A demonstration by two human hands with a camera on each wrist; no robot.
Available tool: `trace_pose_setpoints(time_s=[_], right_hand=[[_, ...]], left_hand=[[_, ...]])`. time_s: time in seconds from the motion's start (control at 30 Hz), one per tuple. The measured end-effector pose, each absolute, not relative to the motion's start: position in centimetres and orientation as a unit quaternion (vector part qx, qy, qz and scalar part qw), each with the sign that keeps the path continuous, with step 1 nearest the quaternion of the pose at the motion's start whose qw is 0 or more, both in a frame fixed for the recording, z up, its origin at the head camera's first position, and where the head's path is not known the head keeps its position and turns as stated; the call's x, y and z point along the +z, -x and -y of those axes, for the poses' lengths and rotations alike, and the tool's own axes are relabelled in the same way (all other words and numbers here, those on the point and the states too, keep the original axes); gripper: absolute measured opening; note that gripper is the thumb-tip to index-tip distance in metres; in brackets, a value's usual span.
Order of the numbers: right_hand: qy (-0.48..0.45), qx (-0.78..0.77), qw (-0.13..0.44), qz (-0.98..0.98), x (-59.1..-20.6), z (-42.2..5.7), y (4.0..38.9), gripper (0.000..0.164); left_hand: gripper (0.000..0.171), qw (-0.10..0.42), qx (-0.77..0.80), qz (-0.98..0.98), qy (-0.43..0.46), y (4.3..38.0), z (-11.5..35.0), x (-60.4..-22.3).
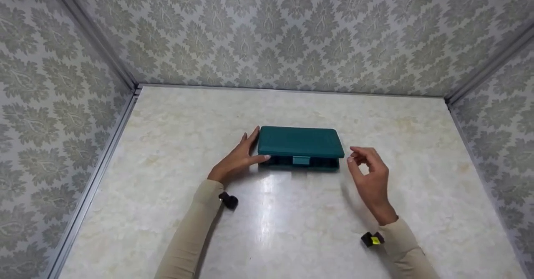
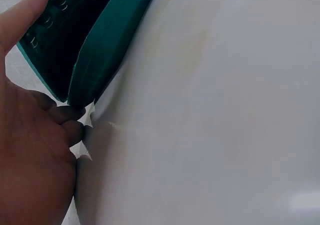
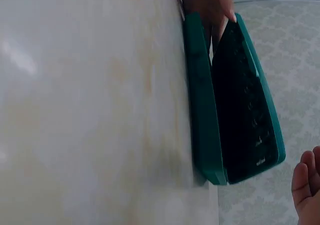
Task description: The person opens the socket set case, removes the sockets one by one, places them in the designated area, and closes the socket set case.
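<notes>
On the table (image 1: pixel 308 233), head view: your green case (image 1: pixel 300 149) sits near the middle, lid (image 1: pixel 298 139) part way up, with a gap in front.
Left hand (image 1: pixel 237 159): grips the left end, thumb at the front gap, fingers round the back. Hold gently so the case can't slide.
Right hand (image 1: pixel 373 177): just off the right end, not touching. Thumb and fingertips are bent close together; nothing shows in them.
Latch (image 1: pixel 301 160): hangs in the front gap; mind it doesn't catch.
Wrists: each has a small black camera, left (image 1: pixel 228 201) and right (image 1: pixel 369 240). Don't bump the case with them.
Thumb, left wrist view: the tip (image 2: pixel 40 2) is on the lid's edge. If the lid drops, it may get nipped.
Lid, right wrist view: tips up from the base (image 3: pixel 202 110). Round marks (image 3: pixel 255 122) show inside; you can't tell what they are.
</notes>
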State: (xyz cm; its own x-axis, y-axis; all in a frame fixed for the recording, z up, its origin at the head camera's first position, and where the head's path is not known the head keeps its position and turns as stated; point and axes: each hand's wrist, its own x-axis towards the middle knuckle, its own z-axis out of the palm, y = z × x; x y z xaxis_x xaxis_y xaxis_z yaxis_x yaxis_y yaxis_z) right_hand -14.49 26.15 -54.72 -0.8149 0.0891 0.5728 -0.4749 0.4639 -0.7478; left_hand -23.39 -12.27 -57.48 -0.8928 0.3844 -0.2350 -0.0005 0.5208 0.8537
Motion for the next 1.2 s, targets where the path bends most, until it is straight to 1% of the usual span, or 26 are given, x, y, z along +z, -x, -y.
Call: trace_pose_setpoints(time_s=[0.1, 0.23, 0.33, 0.4, 0.5, 0.63, 0.8, 1.0, 1.2], right_hand=[[-0.141, 0.459, 0.282, 0.831, -55.1, -27.9, 15.2, 0.047], [-0.176, 0.429, 0.23, 0.856, -55.8, -29.3, 15.9, 0.063], [-0.188, 0.421, 0.193, 0.866, -56.2, -29.5, 16.3, 0.065], [-0.186, 0.42, 0.178, 0.87, -56.4, -29.4, 16.6, 0.064], [-0.177, 0.422, 0.174, 0.872, -56.5, -29.0, 17.2, 0.059], [-0.172, 0.439, 0.184, 0.862, -56.4, -28.5, 17.8, 0.048], [-0.175, 0.457, 0.199, 0.849, -56.1, -28.0, 18.2, 0.04], [-0.171, 0.459, 0.198, 0.849, -55.4, -27.8, 18.3, 0.035], [-0.166, 0.47, 0.208, 0.842, -54.7, -28.0, 18.9, 0.031]], left_hand=[[0.119, 0.203, 0.476, -0.848, -0.117, 23.2, 12.3, -57.5], [0.118, 0.203, 0.475, -0.848, -0.118, 23.1, 12.5, -57.6], [0.117, 0.202, 0.478, -0.847, -0.116, 23.0, 12.5, -57.7], [0.118, 0.203, 0.48, -0.846, -0.113, 23.0, 12.5, -57.7], [0.12, 0.203, 0.482, -0.845, -0.11, 23.0, 12.3, -57.7], [0.121, 0.197, 0.482, -0.846, -0.113, 23.1, 12.1, -57.9], [0.118, 0.175, 0.47, -0.855, -0.133, 23.0, 12.0, -57.9], [0.129, 0.152, 0.411, -0.885, -0.155, 22.2, 11.9, -58.0], [0.132, 0.128, 0.396, -0.894, -0.166, 21.8, 11.6, -58.2]])
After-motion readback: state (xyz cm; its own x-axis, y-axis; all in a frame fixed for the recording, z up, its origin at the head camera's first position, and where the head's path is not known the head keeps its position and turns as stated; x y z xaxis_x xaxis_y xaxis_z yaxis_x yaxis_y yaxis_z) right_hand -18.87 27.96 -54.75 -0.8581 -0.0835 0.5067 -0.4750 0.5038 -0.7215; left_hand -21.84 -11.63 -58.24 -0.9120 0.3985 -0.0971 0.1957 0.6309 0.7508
